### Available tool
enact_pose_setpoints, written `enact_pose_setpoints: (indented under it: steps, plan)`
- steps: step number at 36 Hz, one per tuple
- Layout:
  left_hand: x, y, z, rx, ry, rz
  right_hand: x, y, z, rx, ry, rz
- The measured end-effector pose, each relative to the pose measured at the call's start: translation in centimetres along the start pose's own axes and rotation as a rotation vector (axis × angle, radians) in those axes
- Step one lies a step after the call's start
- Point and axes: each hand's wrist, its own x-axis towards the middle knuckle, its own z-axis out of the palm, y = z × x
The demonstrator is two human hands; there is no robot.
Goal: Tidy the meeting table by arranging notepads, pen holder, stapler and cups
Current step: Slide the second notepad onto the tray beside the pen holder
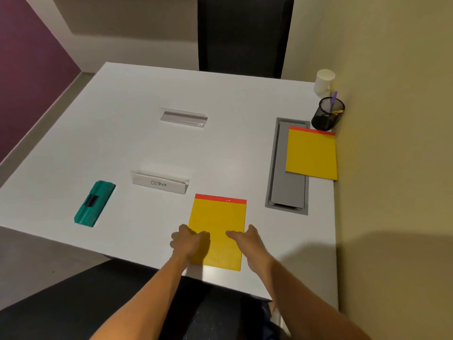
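Step in hand: squaring the near pad (218,231), a yellow notepad with a red top strip, lying flat at the front edge of the white counter (122,133). The left hand (188,244) rests on the pad's lower left part, the right hand (247,241) on its right edge. The fingers of both hands lie fairly straight and together, pressing down on the sheet rather than gripping it.

Judged next move: slide or lift the pad toward its fellow. A flat pad gives no hold from above, so an edge must be raised or drawn past the counter's rim before a grip is possible.

The far pad (311,154) lies at the right, against the wall, overlapping the grey cable tray (282,168). Just behind it stands the mesh pen holder (328,114) with a purple pen, and behind that a white cup (323,81).

Also present: a green block (94,203) at the left, possibly the stapler, though this cannot be told for certain; a name card reading "OSTRICH" (160,182); a clear card stand (183,117).

Obstacles: the cable tray lies between the two pads, and its recess may catch a sliding edge.
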Motion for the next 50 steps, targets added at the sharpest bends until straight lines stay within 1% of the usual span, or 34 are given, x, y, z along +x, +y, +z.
enact_pose_setpoints:
  steps: [2,6,9,12,16,19,22,26,28,29,30,32,33,34,37,40,46,50]
  plan:
    - [-0.1,-0.2,0.0,-0.059,-0.056,-0.014,0.1,0.4,-0.6,0.029,-0.005,0.029]
    - [-0.4,-0.7,0.4,-0.193,-0.133,0.015,0.0,1.3,-1.9,0.093,-0.03,0.0]
    - [-0.9,-0.3,0.8,-0.285,-0.186,0.034,-0.6,1.2,-2.8,0.125,0.008,-0.043]
    - [-1.4,0.5,1.3,-0.301,-0.205,0.091,-1.4,0.6,-4.2,0.165,0.021,-0.102]
    - [-2.0,2.4,1.7,-0.415,-0.207,0.146,-1.7,0.2,-6.6,0.259,0.02,-0.117]
    - [-2.3,4.3,2.1,-0.45,-0.216,0.199,-1.4,0.6,-8.1,0.309,0.041,-0.115]
    - [-2.2,6.2,2.9,-0.444,-0.236,0.25,-1.6,0.4,-9.2,0.289,0.04,-0.13]
    - [-1.4,8.2,4.5,-0.434,-0.272,0.298,-0.6,-0.8,-11.3,0.246,0.158,-0.216]
    - [-0.8,8.6,5.5,-0.359,-0.205,0.326,0.3,-1.6,-12.7,0.232,0.248,-0.258]
    - [-0.1,8.4,6.3,-0.266,-0.132,0.348,0.8,-1.9,-13.4,0.226,0.297,-0.275]
    - [0.7,7.9,7.0,-0.103,-0.035,0.381,1.2,-2.2,-14.0,0.227,0.34,-0.288]
    - [1.8,6.8,8.1,0.33,0.133,0.446,2.0,-2.9,-15.3,0.258,0.395,-0.3]
    - [2.2,6.2,8.5,0.469,0.167,0.469,2.4,-3.3,-15.9,0.281,0.409,-0.291]
    - [2.6,5.5,9.0,0.529,0.179,0.497,2.8,-3.6,-16.6,0.299,0.422,-0.279]
    - [3.5,4.0,10.3,0.621,0.191,0.561,4.1,-4.7,-18.4,0.301,0.462,-0.245]
    - [4.3,3.2,11.4,0.668,0.246,0.639,5.5,-5.9,-20.1,0.293,0.502,-0.218]
    - [5.6,2.6,11.6,0.748,0.267,0.676,8.5,-8.9,-22.2,0.296,0.533,-0.184]
    - [6.2,2.2,11.8,0.752,0.266,0.684,10.2,-10.5,-23.4,0.327,0.527,-0.146]
